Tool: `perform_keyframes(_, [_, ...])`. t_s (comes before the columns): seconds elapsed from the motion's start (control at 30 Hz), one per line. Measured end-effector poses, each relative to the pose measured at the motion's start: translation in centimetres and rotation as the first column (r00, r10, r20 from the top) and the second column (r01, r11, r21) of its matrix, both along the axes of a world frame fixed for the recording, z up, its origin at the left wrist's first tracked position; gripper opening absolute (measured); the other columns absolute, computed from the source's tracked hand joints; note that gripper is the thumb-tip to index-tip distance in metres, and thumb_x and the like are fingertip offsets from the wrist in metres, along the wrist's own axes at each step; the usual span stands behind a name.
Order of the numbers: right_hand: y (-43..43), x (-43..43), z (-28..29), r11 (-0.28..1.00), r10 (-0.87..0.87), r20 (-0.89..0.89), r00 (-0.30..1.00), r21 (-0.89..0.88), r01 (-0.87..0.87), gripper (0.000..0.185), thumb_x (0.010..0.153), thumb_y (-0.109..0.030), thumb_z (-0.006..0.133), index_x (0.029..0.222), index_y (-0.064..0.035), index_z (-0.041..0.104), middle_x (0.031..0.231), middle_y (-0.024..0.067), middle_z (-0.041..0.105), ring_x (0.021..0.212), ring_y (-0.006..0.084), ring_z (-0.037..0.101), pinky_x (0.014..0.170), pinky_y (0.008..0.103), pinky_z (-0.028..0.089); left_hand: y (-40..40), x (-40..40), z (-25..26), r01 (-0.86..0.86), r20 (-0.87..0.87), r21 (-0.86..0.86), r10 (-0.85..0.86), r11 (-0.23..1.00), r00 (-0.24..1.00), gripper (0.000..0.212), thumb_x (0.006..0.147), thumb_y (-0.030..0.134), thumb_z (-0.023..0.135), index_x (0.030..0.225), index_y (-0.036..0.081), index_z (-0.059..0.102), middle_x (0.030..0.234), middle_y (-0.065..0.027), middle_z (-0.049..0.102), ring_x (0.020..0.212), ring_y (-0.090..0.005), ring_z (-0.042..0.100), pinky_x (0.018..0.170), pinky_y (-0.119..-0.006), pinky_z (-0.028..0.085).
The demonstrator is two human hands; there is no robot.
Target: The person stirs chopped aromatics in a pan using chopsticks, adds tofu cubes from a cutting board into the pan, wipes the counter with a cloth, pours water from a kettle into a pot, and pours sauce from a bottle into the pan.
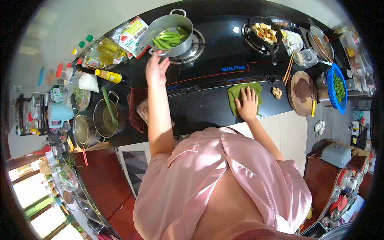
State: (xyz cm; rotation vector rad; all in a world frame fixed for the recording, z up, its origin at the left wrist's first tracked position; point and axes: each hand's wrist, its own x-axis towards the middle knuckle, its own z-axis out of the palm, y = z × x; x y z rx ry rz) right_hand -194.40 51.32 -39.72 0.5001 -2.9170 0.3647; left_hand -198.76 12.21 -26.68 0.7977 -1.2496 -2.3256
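My left hand (158,66) reaches up to the near loop handle of a metal pot (177,51) on the left burner; its fingers are spread, and the thumb side touches or nearly touches that handle. Green okra pods (169,39) lie inside the pot. My right hand (247,105) rests flat, fingers apart, on a folded green cloth (232,96) at the counter's front edge. Right of the cloth sits a piece of ginger root (276,93). A black frying pan (256,21) with browned tofu-like pieces (265,33) stands on the right burner.
A round wooden chopping board (302,105) with a yellow-handled knife (313,108) and a blue basket of greens (329,87) are at right. Chopsticks (288,67) lie near the pan. At left are oil bottles (109,51), a yellow bottle (108,76), and a pot (100,112) with a green spatula (108,105).
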Motion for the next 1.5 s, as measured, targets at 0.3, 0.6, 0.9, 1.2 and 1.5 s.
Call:
perform_keyframes(0.3, [1.9, -1.4, 1.0, 0.981, 0.153, 0.029, 0.988, -0.124, -0.148, 0.058, 0.085, -0.039, 0.064, 0.132, -0.0066, 0.053, 0.144, 0.02, 0.04, 0.137, 0.04, 0.031, 0.112, 0.0609, 0.019, -0.7, -1.8, 1.4, 0.021, -0.012, -0.085, -0.022, 0.996, 1.0, 0.025, 0.1, 0.025, 0.047, 0.099, -0.001, 0.05, 0.108, -0.0248, 0.06, 0.099, -0.0455, 0.064, 0.087, -0.052, 0.053])
perform_keyframes(0.6, [2.1, -1.8, 1.4, 0.963, 0.211, 0.031, 0.977, -0.177, -0.203, 0.056, 0.087, -0.037, 0.062, 0.135, -0.0083, 0.051, 0.146, 0.0198, 0.038, 0.14, 0.0387, 0.027, 0.113, 0.061, 0.015, -4.1, -2.0, 2.7, 0.24, 0.114, -0.115, -0.227, 0.964, 0.967, 0.026, 0.101, 0.022, 0.041, 0.11, -0.003, 0.044, 0.13, -0.0302, 0.049, 0.112, -0.0476, 0.058, 0.097, -0.05, 0.049])
perform_keyframes(0.9, [2.3, -3.0, 0.6, 0.948, 0.316, 0.089, 0.945, -0.063, -0.311, 0.055, 0.092, -0.039, 0.053, 0.141, -0.0133, 0.045, 0.148, 0.0188, 0.035, 0.142, 0.0375, 0.024, 0.113, 0.0627, 0.014, -5.3, -1.7, 3.4, 0.284, 0.203, -0.215, -0.242, 0.934, 0.949, 0.028, 0.103, 0.031, 0.04, 0.1, 0.004, 0.047, 0.119, -0.0212, 0.058, 0.107, -0.0393, 0.064, 0.089, -0.043, 0.054])
perform_keyframes(1.2, [2.7, -3.0, 1.0, 0.954, 0.285, 0.103, 0.953, -0.126, -0.272, 0.051, 0.091, -0.037, 0.056, 0.136, -0.013, 0.05, 0.147, 0.0172, 0.038, 0.142, 0.0361, 0.024, 0.114, 0.0607, 0.013, 8.2, 9.3, -1.5, 0.355, 0.418, -0.899, 0.261, 0.257, 0.87, 0.022, 0.096, 0.029, 0.056, 0.092, 0.007, 0.058, 0.085, -0.0132, 0.066, 0.074, -0.028, 0.065, 0.064, -0.037, 0.047])
perform_keyframes(1.5, [3.1, -3.4, 1.6, 0.928, 0.348, 0.113, 0.931, -0.184, -0.325, 0.051, 0.09, -0.033, 0.059, 0.136, -0.0114, 0.049, 0.147, 0.0171, 0.037, 0.142, 0.0356, 0.025, 0.114, 0.0581, 0.016, 14.0, 10.2, -7.5, 0.64, 0.545, -0.754, 0.403, -0.148, 0.735, 0.027, 0.098, 0.024, 0.048, 0.088, 0.001, 0.057, 0.078, -0.0191, 0.065, 0.069, -0.036, 0.065, 0.06, -0.044, 0.053])
